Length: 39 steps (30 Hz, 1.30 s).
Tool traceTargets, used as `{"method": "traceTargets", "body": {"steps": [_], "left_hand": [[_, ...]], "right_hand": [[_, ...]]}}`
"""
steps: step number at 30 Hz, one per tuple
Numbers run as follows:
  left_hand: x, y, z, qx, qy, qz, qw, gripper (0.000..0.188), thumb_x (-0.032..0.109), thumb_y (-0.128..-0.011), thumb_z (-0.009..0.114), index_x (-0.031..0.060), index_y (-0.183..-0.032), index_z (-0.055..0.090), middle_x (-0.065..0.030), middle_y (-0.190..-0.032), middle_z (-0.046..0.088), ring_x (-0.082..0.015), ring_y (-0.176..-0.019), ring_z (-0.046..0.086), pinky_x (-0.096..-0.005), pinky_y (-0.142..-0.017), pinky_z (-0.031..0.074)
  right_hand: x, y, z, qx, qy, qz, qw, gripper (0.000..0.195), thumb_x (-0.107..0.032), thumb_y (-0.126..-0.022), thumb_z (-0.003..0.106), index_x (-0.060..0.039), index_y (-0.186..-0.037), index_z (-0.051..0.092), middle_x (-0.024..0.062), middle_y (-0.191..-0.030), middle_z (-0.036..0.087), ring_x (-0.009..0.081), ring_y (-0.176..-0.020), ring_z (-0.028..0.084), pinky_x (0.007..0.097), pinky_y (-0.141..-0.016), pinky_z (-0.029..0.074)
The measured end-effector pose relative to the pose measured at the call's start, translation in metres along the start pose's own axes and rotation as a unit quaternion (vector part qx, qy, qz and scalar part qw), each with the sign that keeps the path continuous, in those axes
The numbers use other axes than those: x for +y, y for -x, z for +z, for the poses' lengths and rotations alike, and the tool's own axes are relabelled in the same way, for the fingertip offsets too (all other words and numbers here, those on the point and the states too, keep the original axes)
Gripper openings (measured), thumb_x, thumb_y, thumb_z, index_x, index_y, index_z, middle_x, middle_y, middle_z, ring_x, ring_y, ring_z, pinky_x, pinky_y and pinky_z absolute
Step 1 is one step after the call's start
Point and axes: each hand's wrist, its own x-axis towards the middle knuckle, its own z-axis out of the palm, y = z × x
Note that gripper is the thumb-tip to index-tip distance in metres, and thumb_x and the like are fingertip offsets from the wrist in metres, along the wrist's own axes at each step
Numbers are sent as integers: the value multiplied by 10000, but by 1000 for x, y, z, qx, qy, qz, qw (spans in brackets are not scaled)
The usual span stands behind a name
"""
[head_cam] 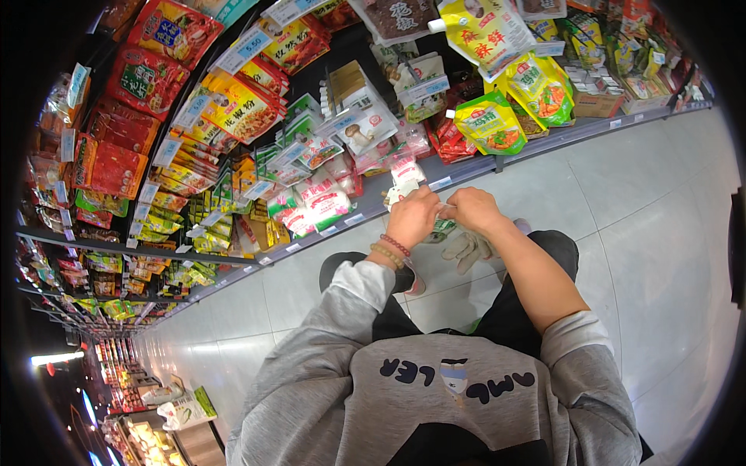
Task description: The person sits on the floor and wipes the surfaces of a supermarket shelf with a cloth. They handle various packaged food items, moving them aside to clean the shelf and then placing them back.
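Note:
My left hand [415, 214], with two bead bracelets at the wrist, is close to my right hand [477, 209] in front of the lowest shelf. A thin, pale strip of what looks like clear plastic [446, 208] runs between the fingertips of both hands, which pinch it. Beside my left fingers is a small white packet with printing [402, 192]; whether they touch cannot be told. Below the hands, a green-and-clear packet [441, 230] is partly covered by them. A pale work glove [468, 250] is seen between my knees, under my right forearm.
Shelving with seasoning pouches [236, 113] curves along the front and left. White-and-green bags [320, 204] lie at the bottom shelf edge [355, 220]. Yellow-green pouches [491, 123] overhang the shelf at right. Grey floor tiles [641, 192] extend rightward. A display stand [195, 434] is at lower left.

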Motion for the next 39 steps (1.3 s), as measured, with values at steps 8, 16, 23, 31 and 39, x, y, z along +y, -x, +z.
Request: {"method": "traceTargets", "body": {"steps": [8,16,23,31,39], "left_hand": [[-27,4,-35,156,24,-53,986,106,154,-797,577,53,-771,595,-104,-791,555,-298,-789,558,-401,-650,450],[-34,-17,-71,141,183,-29,973,126,120,-827,574,-6,-835,580,-110,-782,528,-254,-728,538,-310,-667,425],[-45,-27,-43,179,501,-64,844,106,124,-886,502,35,-832,525,-41,-1022,434,-183,-986,480,-280,-850,405],[-57,-49,-28,-19,888,205,412,165,126,-863,550,88,-739,448,-64,-1106,459,-218,-1026,499,-371,-795,451],[-27,-67,10,-24,913,108,392,162,192,-894,539,93,-808,443,-45,-1062,462,-173,-869,484,-310,-707,443]], "right_hand": [[53,7,-29,125,-127,-1,984,201,-319,-704,716,-129,-765,704,72,-733,663,235,-714,635,364,-638,484],[25,7,-27,85,-421,-190,883,655,-203,-722,724,-56,-1296,444,142,-1207,543,205,-1150,496,318,-932,402],[-44,39,-24,158,-246,-228,929,293,-280,-794,659,-71,-999,640,121,-768,650,215,-677,630,337,-634,479],[-20,45,-72,181,-651,-95,731,235,-234,-884,566,-18,-937,644,37,-748,604,116,-706,584,246,-680,472],[-79,54,-74,181,-606,-287,720,372,-275,-866,564,-84,-1180,507,80,-1212,501,202,-1157,465,353,-909,406]]}}
